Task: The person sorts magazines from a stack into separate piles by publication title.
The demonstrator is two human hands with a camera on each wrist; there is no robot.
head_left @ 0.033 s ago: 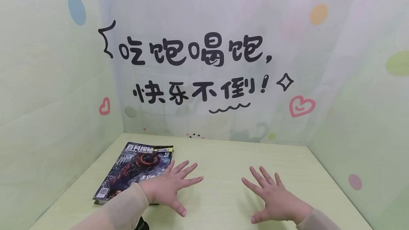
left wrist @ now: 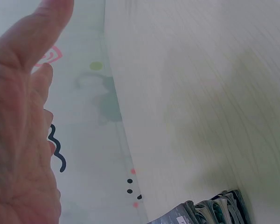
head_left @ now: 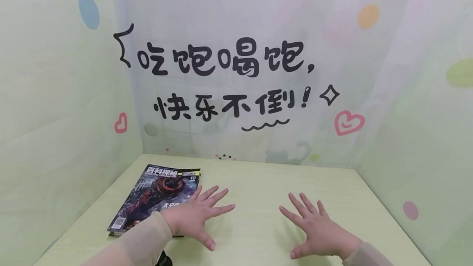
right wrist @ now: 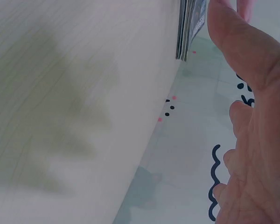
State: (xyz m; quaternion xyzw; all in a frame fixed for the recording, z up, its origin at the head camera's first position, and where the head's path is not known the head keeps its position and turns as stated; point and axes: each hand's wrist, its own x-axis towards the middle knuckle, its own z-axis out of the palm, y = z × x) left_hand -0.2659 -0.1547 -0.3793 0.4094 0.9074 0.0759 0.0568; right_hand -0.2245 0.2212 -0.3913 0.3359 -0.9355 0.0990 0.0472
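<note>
A pile of magazines (head_left: pixel 157 196) lies on the left of the table, a dark cover with a red mechanical picture on top. My left hand (head_left: pixel 195 216), fingers spread and holding nothing, overlaps the pile's right edge in the head view. Across from it, my right hand (head_left: pixel 320 231) is likewise spread with nothing in it. In the left wrist view the page edges of the magazines (left wrist: pixel 219 210) show at the bottom, apart from the left hand (left wrist: pixel 16 135). A corner of the pile (right wrist: pixel 184 32) appears at the top of the right wrist view, beyond the right hand (right wrist: pixel 261 135).
The pale wood-grain table (head_left: pixel 255 200) is bordered by a back wall panel (head_left: pixel 236 143) with black lettering, and by side panels at left (head_left: pixel 63 114) and right (head_left: pixel 417 134). Something small and black (head_left: pixel 164 260) pokes out under the left sleeve (head_left: pixel 140 237).
</note>
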